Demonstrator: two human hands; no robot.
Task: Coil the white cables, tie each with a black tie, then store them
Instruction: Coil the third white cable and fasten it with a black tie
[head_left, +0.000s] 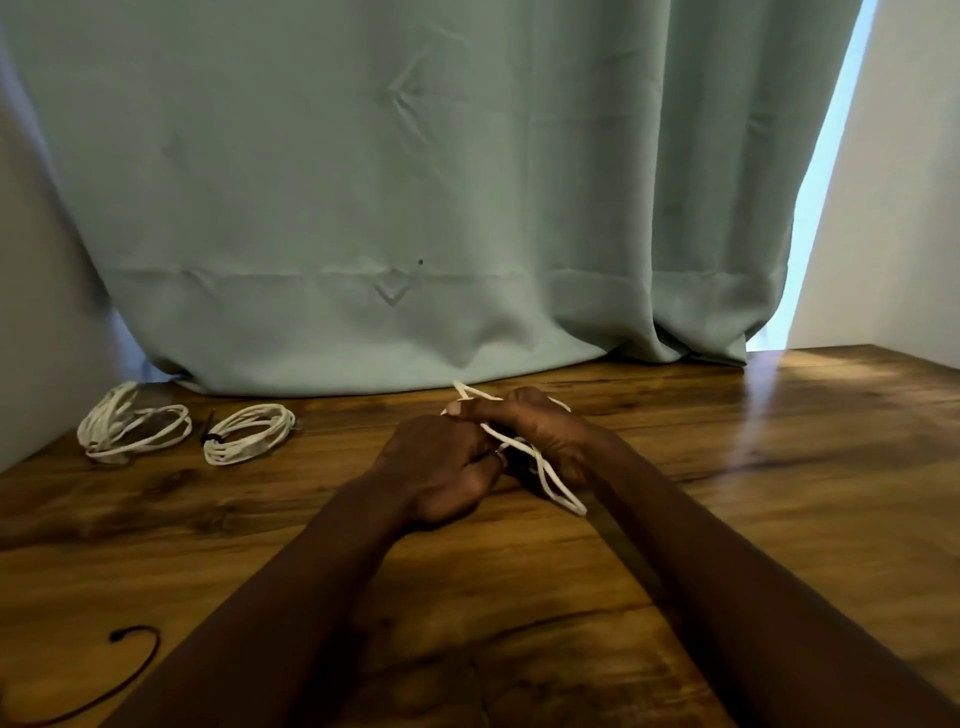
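Cable (551, 480), white and gathered into a few long loops, sits between my two hands above the middle of the table (753, 467). My right hand (543, 434) closes round the bundle, thumb lying across the top and pointing left, with the loops running under my palm. My left hand (441, 467) is curled tight against the bundle's middle from the other side, gripping it there; my fingertips are tucked out of sight, so I cannot tell what else they pinch. One end of the loops pokes out past my right thumb toward the curtain (363, 182). The other end sticks out below my right wrist, just above the wood.

Well off to my left, near the table's far edge, lie two more white coils side by side but apart. The left coil (132, 423) is pinched in at its middle; I cannot tell whether it is bound. The right coil (249, 434) has a black tie (212, 439) cinched round its left end, its tail standing up. Close to me at the left edge, a thin black strand (148, 660) curves loose on the wood.
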